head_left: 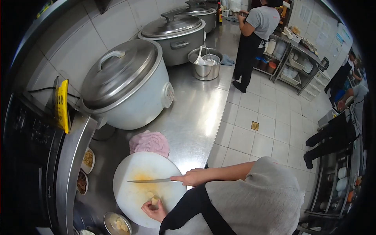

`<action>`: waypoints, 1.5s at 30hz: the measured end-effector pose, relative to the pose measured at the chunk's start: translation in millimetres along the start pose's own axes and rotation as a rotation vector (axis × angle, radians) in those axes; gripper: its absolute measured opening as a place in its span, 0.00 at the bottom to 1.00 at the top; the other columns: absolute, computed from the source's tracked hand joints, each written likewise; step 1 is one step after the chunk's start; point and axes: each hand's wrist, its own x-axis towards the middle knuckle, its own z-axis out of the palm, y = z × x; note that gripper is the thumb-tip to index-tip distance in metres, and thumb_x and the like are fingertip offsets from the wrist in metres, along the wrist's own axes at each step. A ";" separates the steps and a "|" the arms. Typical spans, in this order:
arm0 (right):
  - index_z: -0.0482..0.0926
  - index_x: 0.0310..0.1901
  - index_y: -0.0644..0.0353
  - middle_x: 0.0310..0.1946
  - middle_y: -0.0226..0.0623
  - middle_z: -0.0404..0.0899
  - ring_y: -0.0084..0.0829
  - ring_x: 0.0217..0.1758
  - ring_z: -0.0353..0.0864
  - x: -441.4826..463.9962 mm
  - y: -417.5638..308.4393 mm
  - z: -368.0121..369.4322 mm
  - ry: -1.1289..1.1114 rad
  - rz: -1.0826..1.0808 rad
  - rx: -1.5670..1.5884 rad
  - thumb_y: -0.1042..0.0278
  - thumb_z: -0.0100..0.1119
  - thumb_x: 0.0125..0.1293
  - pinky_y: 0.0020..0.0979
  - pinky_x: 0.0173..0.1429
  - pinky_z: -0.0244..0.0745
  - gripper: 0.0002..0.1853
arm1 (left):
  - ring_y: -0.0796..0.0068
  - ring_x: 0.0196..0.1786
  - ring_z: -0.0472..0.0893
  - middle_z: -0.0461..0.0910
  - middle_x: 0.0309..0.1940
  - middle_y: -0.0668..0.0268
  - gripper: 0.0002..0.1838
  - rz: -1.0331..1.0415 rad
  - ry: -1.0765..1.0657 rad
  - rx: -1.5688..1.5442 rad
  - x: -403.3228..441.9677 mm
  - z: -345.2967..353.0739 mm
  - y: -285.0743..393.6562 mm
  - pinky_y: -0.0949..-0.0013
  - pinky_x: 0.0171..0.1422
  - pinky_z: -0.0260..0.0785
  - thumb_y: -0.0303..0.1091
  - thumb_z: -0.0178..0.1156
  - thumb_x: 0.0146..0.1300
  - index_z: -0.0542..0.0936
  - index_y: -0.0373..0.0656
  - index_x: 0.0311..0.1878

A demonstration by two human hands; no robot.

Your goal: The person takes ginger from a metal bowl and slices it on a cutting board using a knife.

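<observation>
A round white cutting board (129, 168) lies on the steel counter, with a yellow stain across its middle. My right hand (192, 177) grips the handle of a kitchen knife (150, 181), whose blade lies flat-looking over the board and points left. Below the blade, my left hand (154, 211) pinches a pale yellow food piece (154, 200) that looks like peeled ginger. Another small pale bit (150, 194) touches or sits just beside it. Near my left hand, a metal bowl (106, 222) off the board's lower left edge holds similar pale pieces.
A pink cloth (149, 143) lies against the board's far edge. Small bowls (91, 167) of chopped food stand left. Large rice cookers (129, 105) and a steel pot (206, 72) with utensils line the counter (196, 113). Co-workers (260, 31) stand farther off on the tiled floor.
</observation>
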 end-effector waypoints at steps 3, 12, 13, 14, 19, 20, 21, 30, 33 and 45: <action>0.48 0.75 0.46 0.42 0.55 0.81 0.53 0.46 0.81 4.9 13.1 8.5 0.093 -0.077 -0.064 0.63 0.48 0.70 0.47 0.53 0.74 0.34 | 0.72 0.36 0.67 0.67 0.37 0.66 0.21 0.091 0.019 0.086 1.1 5.6 -8.6 0.70 0.39 0.61 0.24 0.72 0.43 0.71 0.41 0.39; 0.52 0.74 0.47 0.44 0.54 0.81 0.54 0.48 0.81 -35.8 -5.5 9.1 0.140 0.050 -0.046 0.62 0.44 0.72 0.47 0.55 0.74 0.30 | 0.73 0.35 0.66 0.67 0.38 0.65 0.17 0.038 0.053 0.104 -4.4 11.4 1.4 0.70 0.39 0.62 0.24 0.67 0.48 0.71 0.39 0.39; 0.52 0.74 0.47 0.44 0.54 0.81 0.54 0.48 0.81 -37.4 -7.1 8.8 0.160 0.068 -0.031 0.62 0.44 0.72 0.47 0.55 0.74 0.30 | 0.72 0.35 0.66 0.67 0.38 0.65 0.16 0.024 0.058 0.081 -3.0 10.9 -0.6 0.69 0.38 0.62 0.24 0.67 0.48 0.71 0.39 0.39; 0.53 0.74 0.47 0.44 0.55 0.81 0.54 0.49 0.80 -37.0 -8.7 6.2 0.143 0.070 -0.025 0.62 0.44 0.72 0.46 0.56 0.74 0.30 | 0.72 0.35 0.67 0.67 0.38 0.65 0.16 0.002 0.063 0.056 -4.1 11.6 -2.0 0.69 0.37 0.62 0.24 0.67 0.48 0.71 0.39 0.39; 0.53 0.74 0.49 0.42 0.56 0.81 0.54 0.49 0.81 -32.8 -5.7 12.7 0.172 0.036 -0.064 0.61 0.42 0.73 0.47 0.55 0.74 0.29 | 0.72 0.37 0.67 0.68 0.38 0.66 0.15 0.053 0.053 0.036 -3.3 12.2 6.0 0.69 0.40 0.62 0.25 0.67 0.51 0.71 0.40 0.40; 0.53 0.74 0.49 0.42 0.56 0.81 0.54 0.49 0.81 -31.6 -4.2 14.5 0.168 0.039 -0.065 0.61 0.42 0.73 0.47 0.55 0.74 0.29 | 0.72 0.38 0.67 0.68 0.38 0.66 0.15 0.056 0.049 0.049 -4.0 11.3 5.5 0.69 0.40 0.63 0.25 0.67 0.51 0.72 0.40 0.40; 0.53 0.74 0.50 0.41 0.56 0.81 0.54 0.48 0.81 -31.5 -5.1 13.9 0.172 0.027 -0.065 0.62 0.42 0.72 0.47 0.54 0.74 0.29 | 0.72 0.38 0.67 0.68 0.38 0.66 0.15 0.050 0.045 0.047 -4.6 9.7 4.1 0.69 0.40 0.63 0.25 0.67 0.51 0.72 0.40 0.40; 0.54 0.74 0.50 0.39 0.54 0.80 0.53 0.47 0.81 -10.3 -18.9 7.7 0.118 0.058 -0.088 0.66 0.45 0.69 0.47 0.54 0.74 0.31 | 0.69 0.37 0.69 0.68 0.37 0.65 0.15 0.085 0.094 0.016 -5.1 14.0 3.9 0.69 0.38 0.64 0.24 0.68 0.51 0.72 0.39 0.39; 0.54 0.74 0.48 0.37 0.54 0.80 0.52 0.44 0.81 -7.0 -15.7 8.7 0.147 0.051 -0.115 0.66 0.45 0.69 0.47 0.52 0.74 0.31 | 0.68 0.39 0.69 0.67 0.38 0.64 0.15 0.104 0.051 -0.005 -4.0 11.1 -3.2 0.67 0.41 0.65 0.23 0.67 0.51 0.72 0.38 0.39; 0.55 0.73 0.47 0.31 0.52 0.80 0.51 0.40 0.81 -4.7 -5.6 19.7 0.217 0.002 -0.160 0.67 0.47 0.68 0.47 0.50 0.75 0.31 | 0.67 0.40 0.67 0.66 0.38 0.63 0.16 0.087 0.012 -0.013 -0.2 10.5 -1.4 0.65 0.45 0.63 0.25 0.68 0.50 0.70 0.38 0.39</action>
